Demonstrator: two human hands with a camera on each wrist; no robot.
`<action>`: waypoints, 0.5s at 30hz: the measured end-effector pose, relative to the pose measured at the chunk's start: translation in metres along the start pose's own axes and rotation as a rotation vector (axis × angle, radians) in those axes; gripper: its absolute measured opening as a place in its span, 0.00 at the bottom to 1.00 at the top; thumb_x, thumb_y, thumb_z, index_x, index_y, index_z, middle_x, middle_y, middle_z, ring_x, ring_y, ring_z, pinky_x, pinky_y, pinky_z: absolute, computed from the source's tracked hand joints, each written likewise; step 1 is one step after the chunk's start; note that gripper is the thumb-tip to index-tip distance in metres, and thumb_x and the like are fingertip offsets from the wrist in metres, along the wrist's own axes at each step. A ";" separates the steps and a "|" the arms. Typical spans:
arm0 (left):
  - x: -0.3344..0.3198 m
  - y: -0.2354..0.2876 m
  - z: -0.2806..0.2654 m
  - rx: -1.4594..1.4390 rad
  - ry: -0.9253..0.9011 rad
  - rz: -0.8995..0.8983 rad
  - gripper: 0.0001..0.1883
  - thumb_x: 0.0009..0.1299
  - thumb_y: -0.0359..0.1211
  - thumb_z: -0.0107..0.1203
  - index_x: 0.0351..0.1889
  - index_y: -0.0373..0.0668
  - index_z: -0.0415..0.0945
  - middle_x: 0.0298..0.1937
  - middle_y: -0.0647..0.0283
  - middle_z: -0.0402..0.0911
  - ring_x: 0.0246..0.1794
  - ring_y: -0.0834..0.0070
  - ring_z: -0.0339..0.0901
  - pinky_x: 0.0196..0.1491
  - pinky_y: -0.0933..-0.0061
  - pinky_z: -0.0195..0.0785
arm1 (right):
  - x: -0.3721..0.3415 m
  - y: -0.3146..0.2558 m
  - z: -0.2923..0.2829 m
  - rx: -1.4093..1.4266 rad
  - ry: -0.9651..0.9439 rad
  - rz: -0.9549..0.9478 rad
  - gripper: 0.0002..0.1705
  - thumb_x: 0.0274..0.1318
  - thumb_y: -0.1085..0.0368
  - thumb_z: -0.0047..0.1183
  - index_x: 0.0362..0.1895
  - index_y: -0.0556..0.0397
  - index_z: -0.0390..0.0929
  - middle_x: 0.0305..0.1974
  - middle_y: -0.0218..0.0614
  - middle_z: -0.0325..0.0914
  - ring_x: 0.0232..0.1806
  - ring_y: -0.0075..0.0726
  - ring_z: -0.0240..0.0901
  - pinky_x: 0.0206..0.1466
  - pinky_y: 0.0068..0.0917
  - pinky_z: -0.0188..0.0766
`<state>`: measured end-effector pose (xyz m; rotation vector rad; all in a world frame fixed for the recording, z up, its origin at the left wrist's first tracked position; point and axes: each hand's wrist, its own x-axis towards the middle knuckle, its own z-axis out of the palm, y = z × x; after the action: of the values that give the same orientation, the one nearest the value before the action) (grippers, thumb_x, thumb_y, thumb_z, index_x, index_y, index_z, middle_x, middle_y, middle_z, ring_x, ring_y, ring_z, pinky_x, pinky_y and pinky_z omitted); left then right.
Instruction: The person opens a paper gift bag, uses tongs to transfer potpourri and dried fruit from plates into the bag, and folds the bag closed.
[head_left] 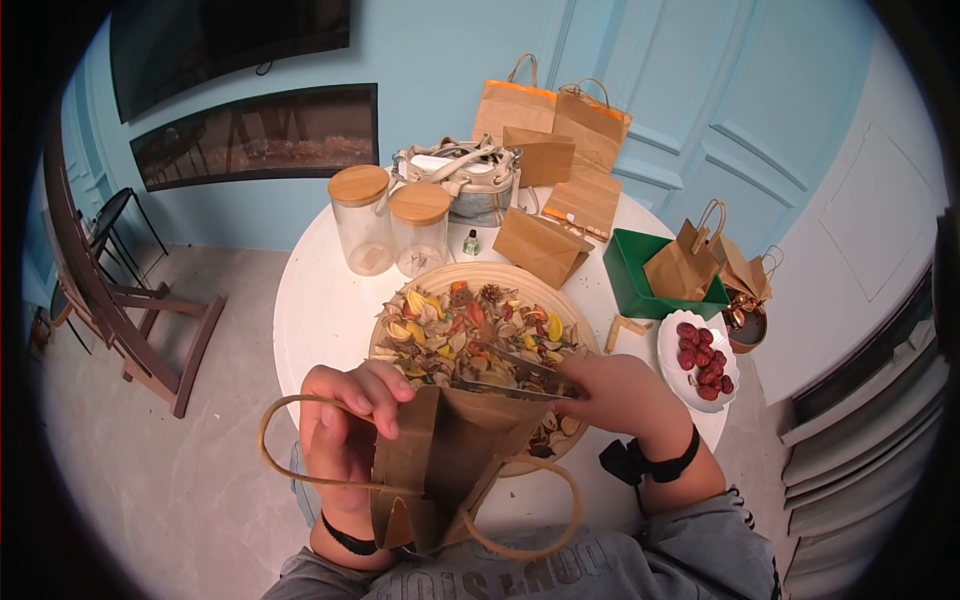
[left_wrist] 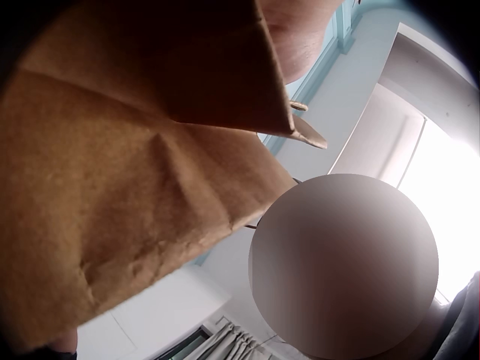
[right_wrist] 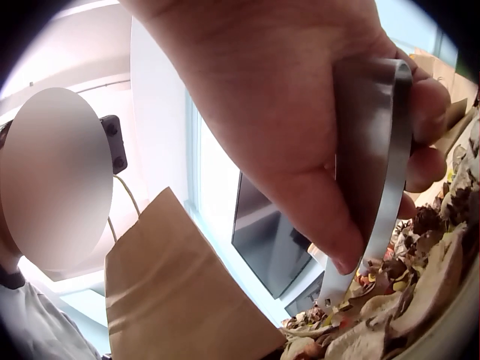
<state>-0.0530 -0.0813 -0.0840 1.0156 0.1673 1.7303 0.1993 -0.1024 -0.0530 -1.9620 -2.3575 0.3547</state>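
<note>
My left hand (head_left: 345, 420) grips the side of a brown paper bag (head_left: 455, 440) whose mouth gapes toward the tray and whose loop handles hang loose. Metal tongs (right_wrist: 386, 157) sit pinched between the thumb and fingers of my right hand (head_left: 615, 390). In the right wrist view their tips reach down into the potpourri (right_wrist: 405, 277), a mix of dried petals, pods and cones. It fills a round wooden tray (head_left: 485, 268) just beyond the bag. Brown paper (left_wrist: 135, 180) covers much of the left wrist view, hiding most of my left hand there.
Behind the tray stand two lidded glass jars (head_left: 360, 220), a handbag (head_left: 482, 190), a small bottle (head_left: 471, 242) and several paper bags (head_left: 590, 125). To the right are a green bin (head_left: 625, 270) and a white plate (head_left: 685, 380) with dark red fruit.
</note>
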 end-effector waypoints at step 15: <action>0.000 0.001 0.000 -0.011 -0.004 -0.007 0.14 0.73 0.44 0.44 0.34 0.43 0.65 0.23 0.61 0.70 0.38 0.66 0.68 0.47 0.68 0.59 | 0.005 -0.006 0.012 0.001 -0.016 -0.027 0.14 0.49 0.55 0.54 0.35 0.50 0.71 0.25 0.44 0.76 0.31 0.54 0.75 0.34 0.43 0.70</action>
<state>-0.0534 -0.0818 -0.0837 1.0097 0.1580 1.7211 0.1903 -0.0997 -0.0641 -1.9318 -2.3913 0.3712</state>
